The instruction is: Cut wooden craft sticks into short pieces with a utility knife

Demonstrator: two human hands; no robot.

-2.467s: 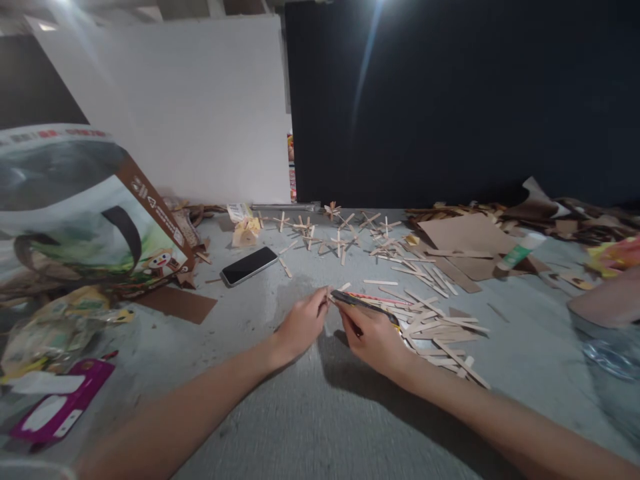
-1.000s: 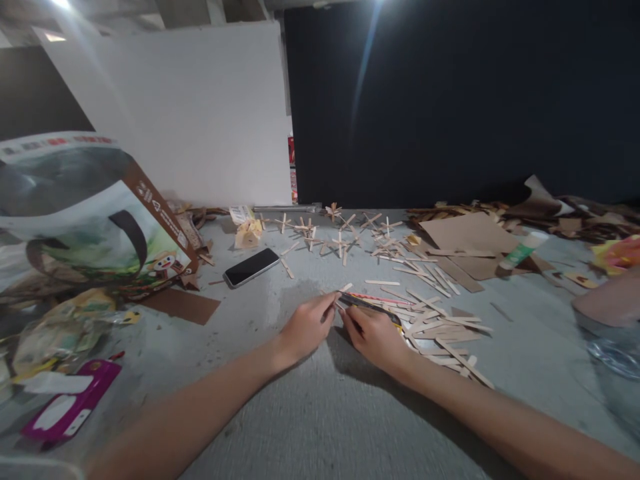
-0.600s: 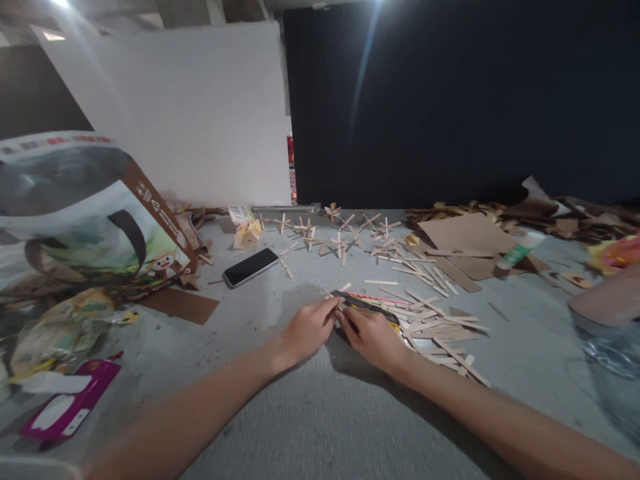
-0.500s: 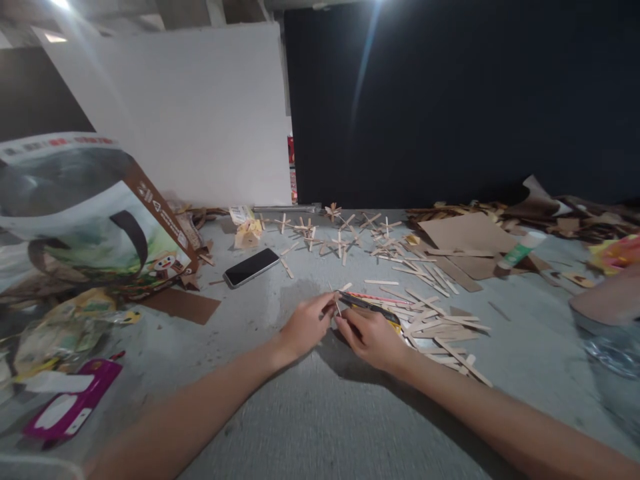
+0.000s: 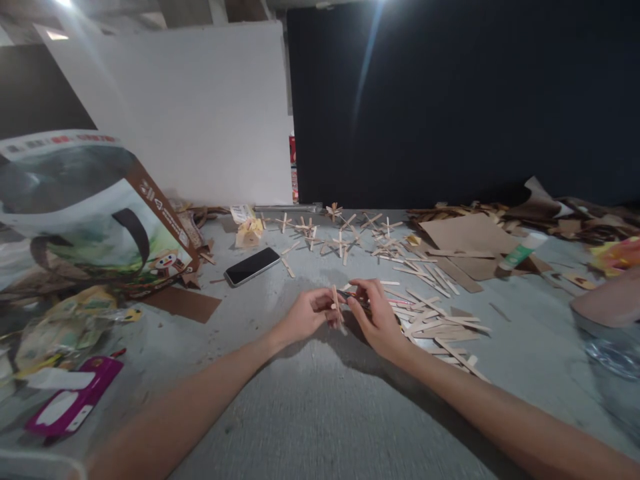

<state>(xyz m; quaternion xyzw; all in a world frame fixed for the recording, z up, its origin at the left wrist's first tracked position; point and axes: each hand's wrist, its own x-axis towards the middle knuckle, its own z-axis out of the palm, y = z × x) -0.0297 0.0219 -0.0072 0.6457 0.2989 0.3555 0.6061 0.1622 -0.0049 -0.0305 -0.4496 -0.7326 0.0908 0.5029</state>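
Near the middle of the table, my left hand (image 5: 307,315) pinches a small piece made of wooden craft sticks (image 5: 337,301). One stick stands nearly upright, and the lower part is blurred. Just to the right, my right hand (image 5: 377,317) curls its thumb and fingers around a dark, narrow-tipped tool (image 5: 346,294). The tip points at the sticks. Most of this black-and-yellow tool is hidden behind the hand, so its exact kind is unclear. Loose craft sticks (image 5: 440,325) lie in a pile beside the right hand, with a red-striped thin rod (image 5: 401,302) among them.
Several crossed-stick pieces (image 5: 341,243) stand along the back. A phone (image 5: 253,267) lies left of them. Cardboard (image 5: 465,235) and a glue stick (image 5: 523,251) are at right. A large printed bag (image 5: 125,233) and a purple case (image 5: 75,398) occupy the left.
My right hand has lifted its thumb and fingers off the stick and spread them around the dark tool. My left hand has turned the sticks, so one now shows more upright.
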